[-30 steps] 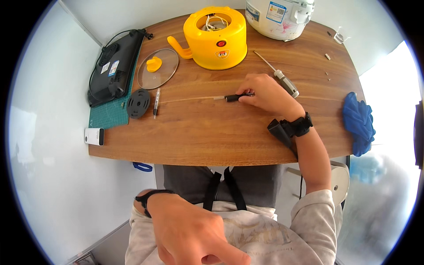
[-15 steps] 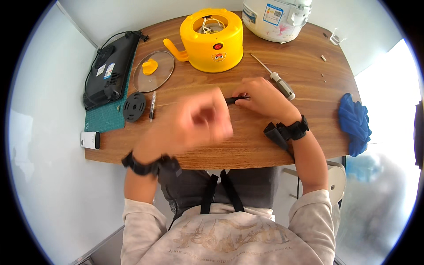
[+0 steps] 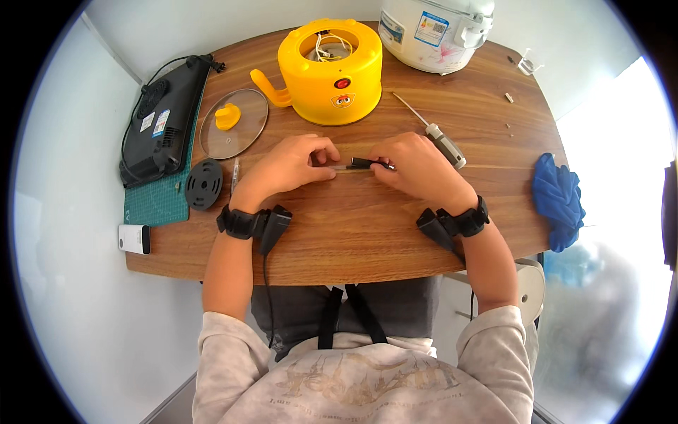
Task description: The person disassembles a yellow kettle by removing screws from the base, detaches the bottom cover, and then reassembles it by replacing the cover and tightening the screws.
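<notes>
My right hand point(image 3: 421, 166) pinches a slim black piece point(image 3: 361, 162) between thumb and fingers over the middle of the table. From its left end a thin, pale tip or strand reaches to the fingertips of my left hand point(image 3: 288, 166). The left thumb and fingers are closed at that end; what exactly they grip is too small to make out. A yellow pot-shaped appliance body point(image 3: 332, 95) stands beyond my hands, with white wires showing in its round opening. Just past my right hand lies a screwdriver point(image 3: 445, 145) with a grey-and-white handle.
At the left, a black appliance base point(image 3: 166, 116) lies on a green cutting mat point(image 3: 157, 205), near a glass lid point(image 3: 239, 134), a black slotted disc point(image 3: 205, 185) and a white power bank point(image 3: 133, 239). A white rice cooker point(image 3: 431, 42) stands behind; a blue cloth point(image 3: 558, 201) lies right.
My left hand, blurred earlier, has come down and forward to the left end of the black piece. My right hand has stayed near its place, still pinching that piece.
</notes>
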{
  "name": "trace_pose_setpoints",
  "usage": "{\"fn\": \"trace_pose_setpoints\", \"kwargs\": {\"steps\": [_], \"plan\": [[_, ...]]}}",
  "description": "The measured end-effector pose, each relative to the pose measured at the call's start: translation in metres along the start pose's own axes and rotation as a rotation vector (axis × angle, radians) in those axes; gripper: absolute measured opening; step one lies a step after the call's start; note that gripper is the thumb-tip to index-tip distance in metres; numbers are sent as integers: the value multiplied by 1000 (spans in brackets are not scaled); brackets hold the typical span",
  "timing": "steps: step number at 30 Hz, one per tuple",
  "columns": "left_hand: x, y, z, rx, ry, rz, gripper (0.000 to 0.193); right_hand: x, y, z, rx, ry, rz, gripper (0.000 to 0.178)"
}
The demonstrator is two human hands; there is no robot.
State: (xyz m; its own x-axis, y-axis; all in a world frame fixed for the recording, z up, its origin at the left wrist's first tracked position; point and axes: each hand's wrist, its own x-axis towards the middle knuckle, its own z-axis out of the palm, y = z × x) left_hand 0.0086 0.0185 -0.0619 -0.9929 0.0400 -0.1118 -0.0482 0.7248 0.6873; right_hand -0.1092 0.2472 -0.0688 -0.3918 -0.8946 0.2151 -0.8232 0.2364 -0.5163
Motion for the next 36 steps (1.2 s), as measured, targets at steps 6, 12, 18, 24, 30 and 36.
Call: {"fn": "trace_pose_setpoints", "kwargs": {"steps": [6,12,18,24,30,36], "plan": [[-2,-10,4,-42,17,69,15,2,2,2,17,-19,22,16],[-8,-16,-8,-294,16,-130,14,3,-2,0,22,-6,60,15],[-12,-28,-14,-633,128,-68,15,3,0,2,-3,10,72,13],[-18,-26,-18,-881,262,-27,16,2,0,2,-29,38,74,13],[-20,-33,-23,-976,351,-22,18,3,0,4,15,98,50,17],[-19,-35,-25,-1060,384,-20,17,6,-4,6,139,165,8,20]]}}
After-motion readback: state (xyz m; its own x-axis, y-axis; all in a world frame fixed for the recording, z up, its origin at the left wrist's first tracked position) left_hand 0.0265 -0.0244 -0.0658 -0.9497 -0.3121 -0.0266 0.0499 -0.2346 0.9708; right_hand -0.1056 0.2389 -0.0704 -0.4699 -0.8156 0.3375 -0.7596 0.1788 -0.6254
